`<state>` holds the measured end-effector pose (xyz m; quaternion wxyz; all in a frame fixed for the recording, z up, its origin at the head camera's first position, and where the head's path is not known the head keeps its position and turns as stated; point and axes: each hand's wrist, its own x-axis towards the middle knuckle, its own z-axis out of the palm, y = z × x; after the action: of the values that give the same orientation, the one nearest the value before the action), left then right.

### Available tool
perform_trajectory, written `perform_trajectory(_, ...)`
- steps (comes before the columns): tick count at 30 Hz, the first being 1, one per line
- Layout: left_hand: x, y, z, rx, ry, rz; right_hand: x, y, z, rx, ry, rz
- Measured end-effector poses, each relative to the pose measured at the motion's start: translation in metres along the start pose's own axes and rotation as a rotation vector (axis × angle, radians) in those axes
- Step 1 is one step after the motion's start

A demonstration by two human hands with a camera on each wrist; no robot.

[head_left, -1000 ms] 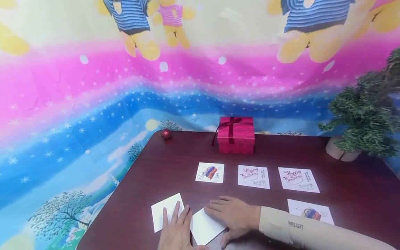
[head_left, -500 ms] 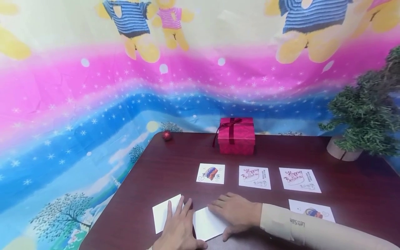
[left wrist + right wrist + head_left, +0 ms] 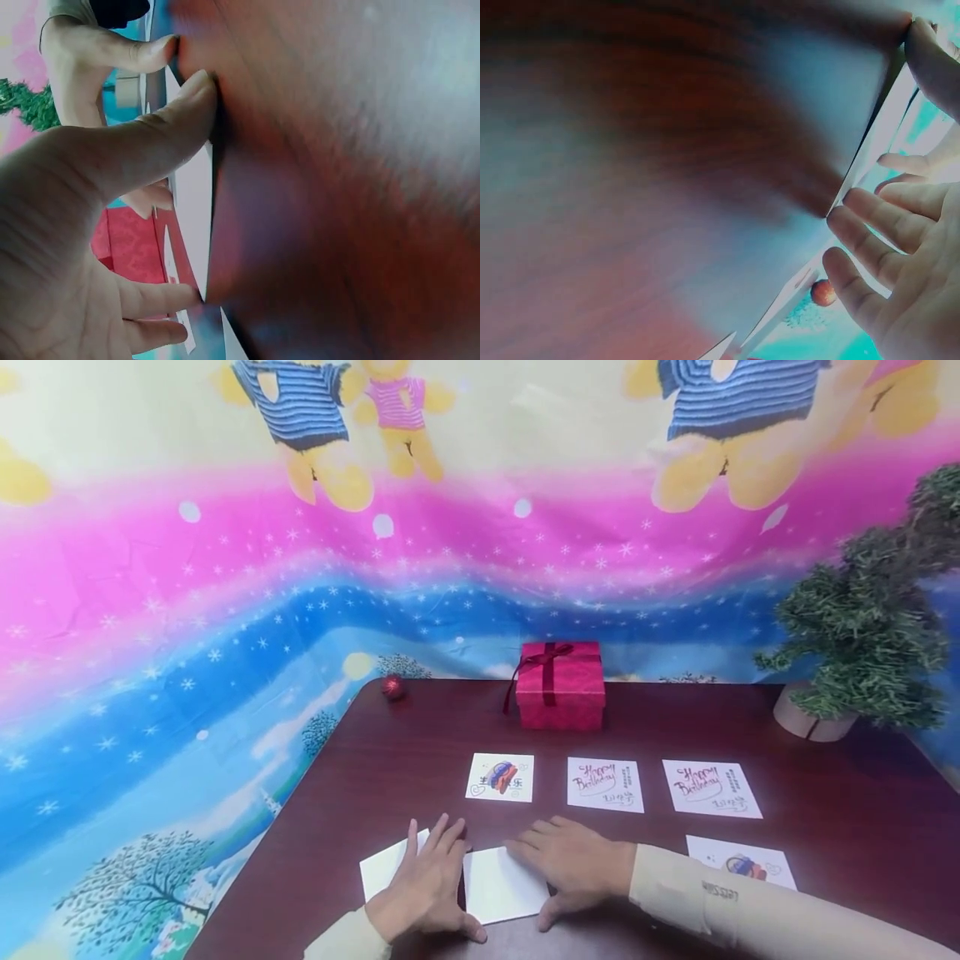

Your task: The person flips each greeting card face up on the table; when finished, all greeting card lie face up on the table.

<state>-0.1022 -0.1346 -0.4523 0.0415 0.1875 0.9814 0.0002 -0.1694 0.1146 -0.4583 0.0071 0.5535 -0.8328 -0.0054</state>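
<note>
A blank white square card [image 3: 501, 887] lies flat on the dark wood table, between my two hands. My left hand [image 3: 429, 883] is spread along its left side, with the thumb at the near left corner. On the right side rests my right hand [image 3: 576, 867], its fingers by the far right corner and its thumb [image 3: 931, 64] by the near one. Both hands have fairly straight fingers. A second white card [image 3: 378, 870] lies partly hidden beneath or behind my left hand. In the left wrist view, the middle card's edge [image 3: 196, 217] shows between thumb and fingers.
Farther back lie a picture card [image 3: 498, 778] and two "Happy Birthday" cards [image 3: 604, 785] [image 3: 712, 789]. Another picture card [image 3: 738, 862] is partly covered by my right sleeve. Behind stand a red gift box [image 3: 561, 693], a red ball [image 3: 392, 687] and a potted artificial tree [image 3: 862, 635].
The middle card has turned so its near edge lies more level, and it sits slightly farther up the table. My left hand has moved forward, its thumb now at the near left corner.
</note>
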Motion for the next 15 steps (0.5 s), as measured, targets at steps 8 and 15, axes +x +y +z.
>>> perform_trajectory(8, 0.016, -0.006, 0.001, -0.028, 0.011, 0.062, -0.007, 0.005, -0.004, 0.029, -0.024, 0.059)
perform_trajectory(15, 0.023, -0.004, -0.002, -0.055, -0.02, 0.106, -0.011, 0.005, -0.004, 0.073, -0.018, 0.078)
